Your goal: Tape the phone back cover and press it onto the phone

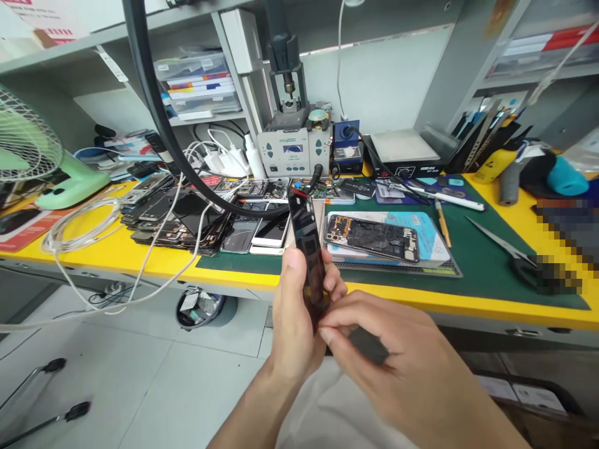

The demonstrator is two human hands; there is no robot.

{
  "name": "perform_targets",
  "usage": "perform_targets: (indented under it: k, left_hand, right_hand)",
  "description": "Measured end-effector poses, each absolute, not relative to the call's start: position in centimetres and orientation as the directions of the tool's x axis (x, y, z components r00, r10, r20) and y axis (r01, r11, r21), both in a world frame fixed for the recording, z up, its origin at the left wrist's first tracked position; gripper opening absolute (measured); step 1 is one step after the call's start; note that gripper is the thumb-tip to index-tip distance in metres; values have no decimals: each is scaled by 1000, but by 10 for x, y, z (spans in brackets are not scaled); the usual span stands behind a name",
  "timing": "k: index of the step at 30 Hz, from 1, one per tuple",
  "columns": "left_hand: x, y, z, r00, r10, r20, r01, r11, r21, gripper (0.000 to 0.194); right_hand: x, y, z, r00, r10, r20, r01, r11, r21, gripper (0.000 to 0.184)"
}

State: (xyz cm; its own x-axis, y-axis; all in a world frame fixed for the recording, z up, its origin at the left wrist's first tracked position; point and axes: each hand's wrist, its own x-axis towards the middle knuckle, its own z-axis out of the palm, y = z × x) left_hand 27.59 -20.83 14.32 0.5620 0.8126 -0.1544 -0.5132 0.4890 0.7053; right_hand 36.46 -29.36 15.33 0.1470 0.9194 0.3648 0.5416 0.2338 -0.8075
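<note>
A glossy black phone (306, 249) stands steeply tilted in my left hand (294, 305), with the thumb along its left side and fingers curled round its right side. Reflections cover its dark face. At the phone's lower end, my right hand (379, 337) has thumb and index finger pinched together; whatever is between those fingertips is too small or hidden to make out. Behind the hands, an opened phone (374, 237) with bared inner parts lies on a white and blue box (433, 240) on the green mat (486, 268).
A stack of phone parts (178, 215) and loose cables (93, 224) lie left on the yellow bench (234, 274). A rework station (294, 153) stands behind, under a curved black hose (163, 137). Scissors (510, 252) lie right. A waste bin (229, 312) stands below.
</note>
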Motion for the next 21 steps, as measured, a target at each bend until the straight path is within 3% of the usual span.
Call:
perform_targets:
  k: [10, 17, 21]
  left_hand:
    - [275, -211, 142, 499, 858, -120, -468, 384, 796, 49]
    - [275, -210, 142, 523, 836, -166, -444, 433, 785, 53]
    - [275, -211, 142, 497, 852, -166, -444, 415, 794, 53]
  right_hand:
    - [364, -293, 148, 115, 880, 461, 612, 303, -731, 17]
    - [368, -293, 147, 99, 924, 370, 549, 259, -794, 17]
    - [368, -293, 147, 83, 911, 405, 585, 284, -760, 16]
